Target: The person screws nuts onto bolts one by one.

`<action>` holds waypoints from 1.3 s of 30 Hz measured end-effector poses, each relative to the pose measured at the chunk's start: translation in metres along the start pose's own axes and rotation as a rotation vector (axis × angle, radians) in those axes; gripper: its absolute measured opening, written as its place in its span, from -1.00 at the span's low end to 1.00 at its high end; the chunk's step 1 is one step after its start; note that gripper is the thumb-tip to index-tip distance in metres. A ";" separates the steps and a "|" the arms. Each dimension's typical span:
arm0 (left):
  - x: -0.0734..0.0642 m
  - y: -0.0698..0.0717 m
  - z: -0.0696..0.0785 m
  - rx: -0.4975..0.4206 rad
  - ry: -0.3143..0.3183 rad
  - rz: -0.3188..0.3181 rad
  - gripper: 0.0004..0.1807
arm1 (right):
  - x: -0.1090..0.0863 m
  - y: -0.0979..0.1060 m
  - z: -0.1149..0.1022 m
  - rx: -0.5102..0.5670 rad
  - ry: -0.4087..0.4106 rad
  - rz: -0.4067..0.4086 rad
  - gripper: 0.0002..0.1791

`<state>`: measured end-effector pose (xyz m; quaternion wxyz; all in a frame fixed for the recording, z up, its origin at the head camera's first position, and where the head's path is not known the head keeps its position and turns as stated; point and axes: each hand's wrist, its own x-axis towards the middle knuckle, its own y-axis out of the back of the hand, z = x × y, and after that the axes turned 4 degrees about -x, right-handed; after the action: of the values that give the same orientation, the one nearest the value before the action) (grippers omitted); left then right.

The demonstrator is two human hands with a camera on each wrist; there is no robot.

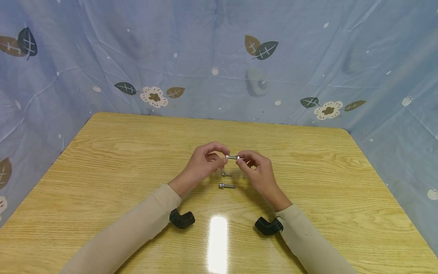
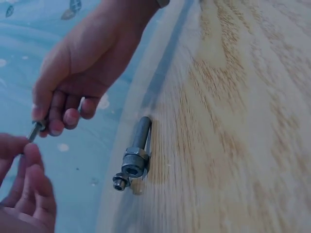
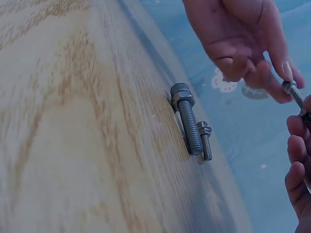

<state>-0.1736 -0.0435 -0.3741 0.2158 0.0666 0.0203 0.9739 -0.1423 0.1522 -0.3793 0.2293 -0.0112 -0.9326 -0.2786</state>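
Note:
My left hand [image 1: 202,161] pinches the head end of a small silver bolt [image 1: 232,157] between thumb and fingertips, above the table. At the bolt's other end, the thumb and fingertips of my right hand [image 1: 259,171] pinch a nut [image 1: 238,157]. The bolt lies roughly level between both hands; fingers partly hide its ends. In the right wrist view its threaded shank [image 3: 296,94] shows between the hands. Below them on the table lie a large socket-head bolt [image 3: 188,124] and a smaller bolt [image 3: 206,141], each with a nut up by its head.
The wooden table [image 1: 137,144] reaches to a blue patterned curtain [image 1: 191,49] behind and at both sides. A black curved piece hangs at each wrist, one by the left sleeve [image 1: 137,224] and one by the right sleeve [image 1: 308,236]. Light glares off the front tabletop.

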 end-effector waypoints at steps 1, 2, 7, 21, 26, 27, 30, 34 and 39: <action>0.000 0.000 0.000 0.003 0.006 -0.001 -0.78 | 0.000 0.001 -0.004 0.001 0.003 0.001 -0.87; 0.000 0.000 0.001 0.001 0.016 0.000 -0.78 | -0.001 0.002 -0.009 0.000 0.009 0.004 -0.87; 0.001 -0.001 0.000 -0.006 0.055 0.021 -0.78 | -0.002 0.005 -0.018 0.013 0.017 0.010 -0.88; 0.001 0.000 -0.001 0.003 0.033 0.013 -0.78 | -0.004 0.004 -0.019 0.048 0.021 -0.003 -0.88; 0.001 -0.001 0.001 -0.005 0.076 0.023 -0.78 | -0.004 0.005 -0.021 0.038 0.033 0.001 -0.88; 0.001 -0.001 0.001 -0.011 0.087 0.023 -0.77 | -0.004 0.005 -0.021 0.036 0.035 0.001 -0.88; 0.000 0.000 0.001 -0.008 0.076 0.002 -0.82 | -0.003 0.003 -0.018 0.034 0.039 0.003 -0.88; 0.000 0.000 0.002 0.030 0.073 0.009 -0.75 | -0.002 -0.002 0.000 0.036 0.049 0.016 -0.88; 0.001 0.001 0.002 0.033 0.079 0.000 -0.74 | -0.001 -0.005 0.012 0.050 0.063 0.023 -0.88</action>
<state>-0.1744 -0.0437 -0.3723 0.2137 0.0314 0.0452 0.9754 -0.1475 0.1543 -0.3912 0.2621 -0.0072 -0.9313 -0.2528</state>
